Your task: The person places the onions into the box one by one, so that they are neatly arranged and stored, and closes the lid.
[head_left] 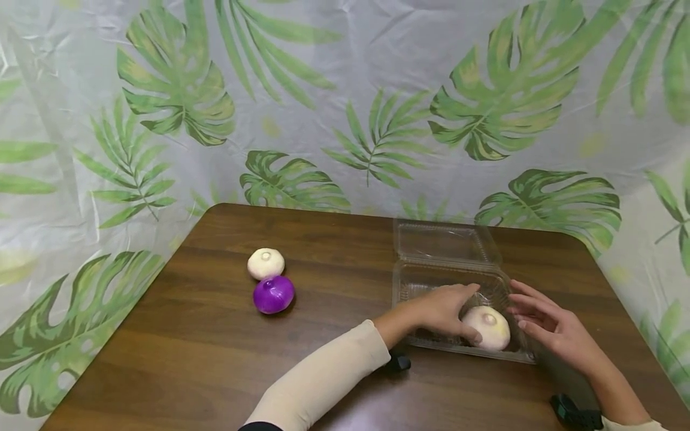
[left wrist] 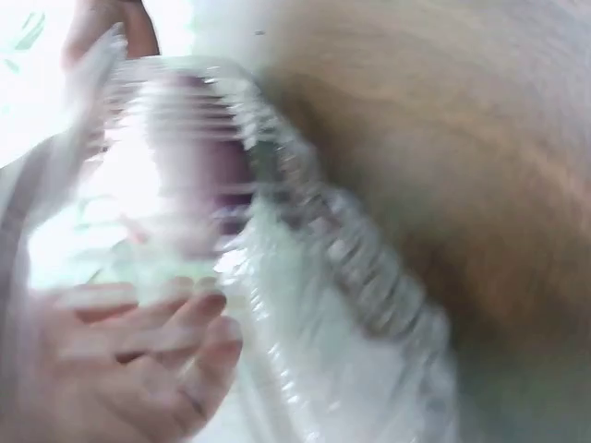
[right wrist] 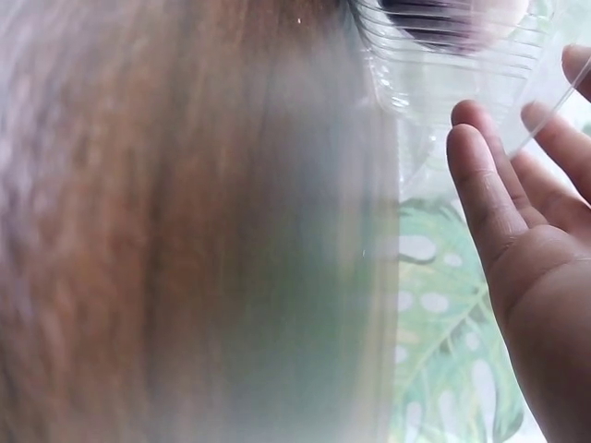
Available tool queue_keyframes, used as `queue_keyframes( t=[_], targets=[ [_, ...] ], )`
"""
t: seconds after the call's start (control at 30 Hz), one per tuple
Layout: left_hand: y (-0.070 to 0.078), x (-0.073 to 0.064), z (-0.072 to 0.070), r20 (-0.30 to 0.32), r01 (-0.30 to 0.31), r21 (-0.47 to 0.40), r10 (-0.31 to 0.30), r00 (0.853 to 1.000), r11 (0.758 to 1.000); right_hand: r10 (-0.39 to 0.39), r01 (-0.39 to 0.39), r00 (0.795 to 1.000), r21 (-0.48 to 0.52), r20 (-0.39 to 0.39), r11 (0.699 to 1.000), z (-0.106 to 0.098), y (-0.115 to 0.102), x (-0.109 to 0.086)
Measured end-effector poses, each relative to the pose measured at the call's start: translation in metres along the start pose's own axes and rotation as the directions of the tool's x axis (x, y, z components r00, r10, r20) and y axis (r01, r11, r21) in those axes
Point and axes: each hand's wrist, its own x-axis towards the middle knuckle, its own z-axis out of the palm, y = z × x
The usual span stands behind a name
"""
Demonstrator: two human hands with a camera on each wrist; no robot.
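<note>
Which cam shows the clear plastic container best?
Head: nearly all of the clear plastic container is in frame, lid open, though the left hand covers part. Left wrist gives only a close, blurred part of it. Right wrist catches mainly a ridged section near the top edge.

You are working over a dark brown, wood-grained table (head_left: pixel 178 335). Beneath the fingers of your left hand (head_left: pixel 443 308), a clear plastic container (head_left: pixel 447 347) is sitting on it, its open lid (head_left: pixel 444 242) extending beyond your fingertips. Well to the left of those fingers, a purple onion (head_left: pixel 274 294) and a whitish round vegetable (head_left: pixel 266 264) are resting close together.
</note>
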Motion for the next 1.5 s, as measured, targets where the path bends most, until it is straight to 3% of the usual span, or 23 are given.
queue_keyframes(
  t=[0.2, 0.47, 0.77, 1.03, 1.3, 1.5],
  targets=[
    [-0.008, -0.036, -0.027, -0.046, -0.029, -0.033, 0.027, 0.999, 0.999, -0.006, 0.005, 1.0, 0.012, 0.029, 1.0, 0.001, -0.004, 0.003],
    [-0.021, -0.088, -0.059, -0.13, -0.075, -0.01, 0.073, 0.989, 0.997, 0.0, 0.0, 1.0, 0.0, 0.025, 1.0, -0.004, -0.007, 0.001],
    [-0.055, -0.133, -0.088, -0.221, -0.019, -0.048, 0.008, 0.975, 0.999, 0.014, -0.014, 1.0, -0.026, 0.026, 1.0, -0.007, -0.007, -0.001],
    [-0.089, -0.188, -0.099, -0.307, 0.09, -0.154, -0.134, 0.942, 0.984, 0.002, -0.001, 0.998, -0.024, 0.058, 1.0, -0.008, -0.003, 0.0],
    [-0.121, -0.244, -0.093, -0.364, 0.181, -0.138, -0.22, 0.905, 0.974, -0.012, 0.014, 0.998, -0.037, 0.065, 0.999, -0.008, -0.007, -0.001],
    [-0.142, -0.266, -0.089, -0.393, 0.219, -0.127, -0.252, 0.884, 0.967, 0.002, 0.002, 0.998, -0.063, 0.056, 0.998, -0.01, -0.008, 0.0]
  ],
)
